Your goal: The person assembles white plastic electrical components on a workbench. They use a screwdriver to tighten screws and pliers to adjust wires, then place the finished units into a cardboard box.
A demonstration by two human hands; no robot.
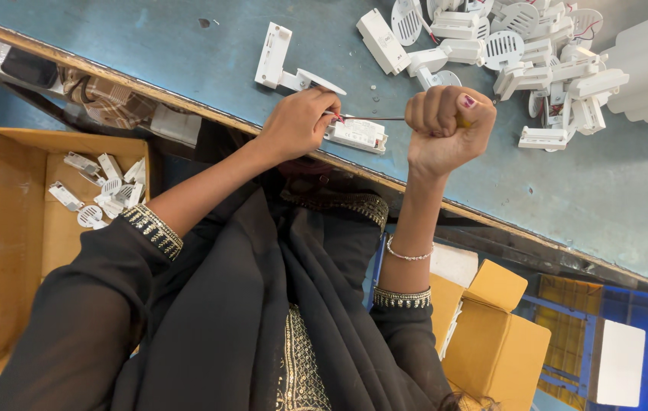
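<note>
We are looking down at a blue-grey tabletop (187,46) and working right at its near edge, where a small white rectangular module (358,134) is lying with its long axis roughly along that edge. Our left hand (297,122) is pinching down on the module's left end, fingers closed on it and steadying it. Our right hand (446,125) is clenching into a fist around a yellow-handled screwdriver (385,119), whose thin shaft is running leftward, nearly level, to the module's top. So the module is lying just left of the right fist and touching the left hand, the nearer one. A heap of white plastic parts (522,53) is sitting toward the far right corner, and a cardboard box (20,243) is standing below the edge.
</note>
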